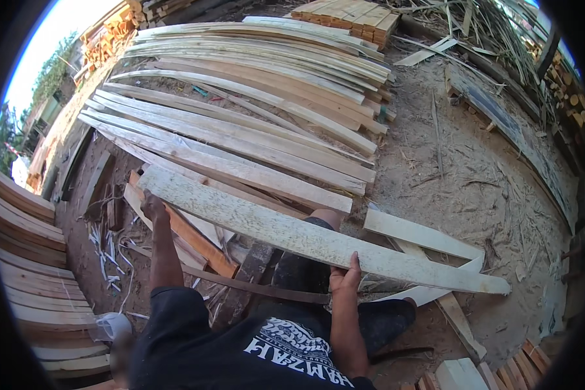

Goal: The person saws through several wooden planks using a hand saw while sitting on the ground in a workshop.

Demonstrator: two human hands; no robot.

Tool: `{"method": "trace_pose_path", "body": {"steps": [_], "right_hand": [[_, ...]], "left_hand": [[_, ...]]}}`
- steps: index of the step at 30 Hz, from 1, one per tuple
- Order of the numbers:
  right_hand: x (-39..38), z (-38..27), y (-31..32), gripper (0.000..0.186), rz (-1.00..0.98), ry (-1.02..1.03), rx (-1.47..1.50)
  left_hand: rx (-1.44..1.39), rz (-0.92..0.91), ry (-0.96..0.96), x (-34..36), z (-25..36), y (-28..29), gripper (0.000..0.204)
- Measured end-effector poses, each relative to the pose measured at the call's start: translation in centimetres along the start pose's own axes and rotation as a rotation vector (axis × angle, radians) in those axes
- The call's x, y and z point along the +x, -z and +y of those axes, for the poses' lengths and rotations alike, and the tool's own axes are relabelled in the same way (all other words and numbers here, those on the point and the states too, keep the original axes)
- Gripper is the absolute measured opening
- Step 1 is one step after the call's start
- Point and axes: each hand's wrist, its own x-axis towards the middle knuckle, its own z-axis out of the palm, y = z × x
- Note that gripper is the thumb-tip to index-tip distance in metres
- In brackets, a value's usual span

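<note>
A long pale wooden plank (266, 224), its face mottled with greenish specks, lies slantwise in front of me. My left hand (153, 207) is closed on its left end. Further along, my right hand (346, 278) grips the lower edge, thumb up against the plank's face; its other fingers are mostly hidden. Under the plank a long, thin, dark brown curved strip (260, 286) ends beside my right hand; whether the hand touches it I cannot tell. An orange-brown board (205, 244) and other offcuts lie beneath the plank's left half. My knee (325, 221) shows just behind it.
Rows of long planks (240, 123) spread over the ground ahead. Stacked boards (39, 273) stand at the left, near white splinters (107, 253). Crossed planks (422, 234) lie at the right on sandy ground (461, 169). A cut-timber stack (351, 16) is at the back.
</note>
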Motion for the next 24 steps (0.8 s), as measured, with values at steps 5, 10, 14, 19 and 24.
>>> {"method": "trace_pose_path", "body": {"steps": [5, 10, 14, 19, 24], "right_hand": [[2.6, -1.5, 1.1, 0.044, 0.032, -0.418, -0.467], [-2.3, -2.8, 2.6, 0.050, -0.304, -0.371, -1.594], [-9.5, -0.3, -2.0, 0.051, -1.033, 0.479, -2.298], [-7.9, -0.8, -2.0, 0.054, -0.910, 0.503, -2.502], [-5.7, -12.9, -0.8, 0.050, -0.786, 0.593, -2.359]], "left_hand": [[0.418, -0.552, -0.170, -17.1, -6.4, 2.1, 0.039], [0.947, 0.130, -0.815, -14.3, -13.5, 8.9, 0.048], [0.506, 0.078, 0.415, -9.6, -19.0, 9.0, 0.057], [-0.114, -0.069, 0.638, -9.8, -20.9, 9.2, 0.044], [-0.345, -0.343, 0.582, -15.0, -9.7, 7.5, 0.032]]}}
